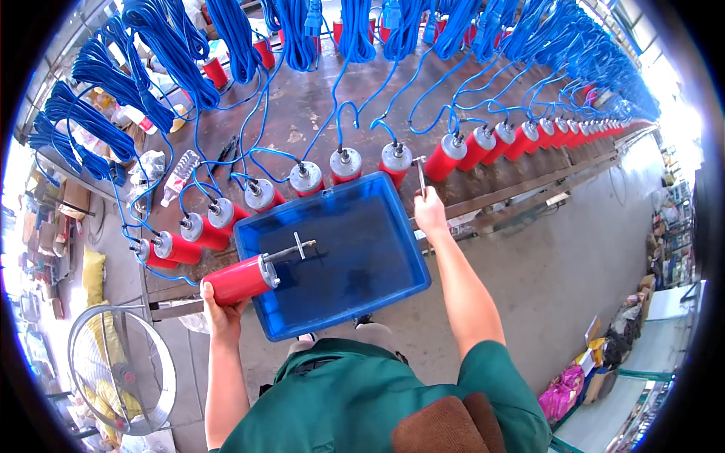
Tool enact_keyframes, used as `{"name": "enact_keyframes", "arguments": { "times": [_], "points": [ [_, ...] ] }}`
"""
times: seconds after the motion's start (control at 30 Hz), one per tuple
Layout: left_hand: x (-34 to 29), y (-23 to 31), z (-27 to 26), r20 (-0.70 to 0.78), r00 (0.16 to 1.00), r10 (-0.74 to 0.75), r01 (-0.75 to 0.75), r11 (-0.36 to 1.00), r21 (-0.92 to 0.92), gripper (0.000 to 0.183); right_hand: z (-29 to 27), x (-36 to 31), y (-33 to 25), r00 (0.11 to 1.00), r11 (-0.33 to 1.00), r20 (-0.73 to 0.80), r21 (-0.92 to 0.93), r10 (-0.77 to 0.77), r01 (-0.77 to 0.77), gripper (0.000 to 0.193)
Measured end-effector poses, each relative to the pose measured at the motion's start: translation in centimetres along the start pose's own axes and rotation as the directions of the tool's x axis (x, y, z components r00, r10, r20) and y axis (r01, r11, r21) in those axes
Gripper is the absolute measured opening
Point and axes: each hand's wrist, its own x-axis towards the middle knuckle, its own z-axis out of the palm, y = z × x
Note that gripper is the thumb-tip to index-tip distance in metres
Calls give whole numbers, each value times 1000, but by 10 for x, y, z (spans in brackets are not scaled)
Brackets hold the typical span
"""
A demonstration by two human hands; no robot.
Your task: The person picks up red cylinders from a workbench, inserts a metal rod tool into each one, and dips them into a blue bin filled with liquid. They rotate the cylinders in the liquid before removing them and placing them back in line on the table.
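Red cylinder (236,282) sits over the left edge of the blue tray (355,310), clasped in the left hand (223,311); the right hand (431,214) clutches a T-shaped tool (421,177) near the bench's (294,124) front edge. Likely positioning; the next move calls for steady support.

The shirt (340,408) is green, short-sleeved — brown cloth (438,430) over it

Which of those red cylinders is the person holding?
The red cylinder in the left hand, held sideways over the left edge of the blue tray; the others are on the table.
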Motion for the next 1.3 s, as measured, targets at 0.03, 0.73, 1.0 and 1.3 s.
{"name": "enact_keyframes", "arguments": {
  "times": [0.03,0.73,1.0,1.3],
  "points": [
    [-1,1,-3,10,1000,-2,2,1000,-6,86,-17,-29,-26,999,996,-8,73,-44,44,34],
    [6,8,1,80,996,-31,37,996,-82,70,-3,-201,-197,669,802,470,482,-576,352,42],
    [6,9,-1,124,992,-31,41,996,-76,74,7,-183,-200,712,737,234,379,-662,560,29],
    [9,6,-3,109,993,-46,56,995,-86,72,50,-155,-159,837,825,501,554,-220,-114,15]
  ]
}}
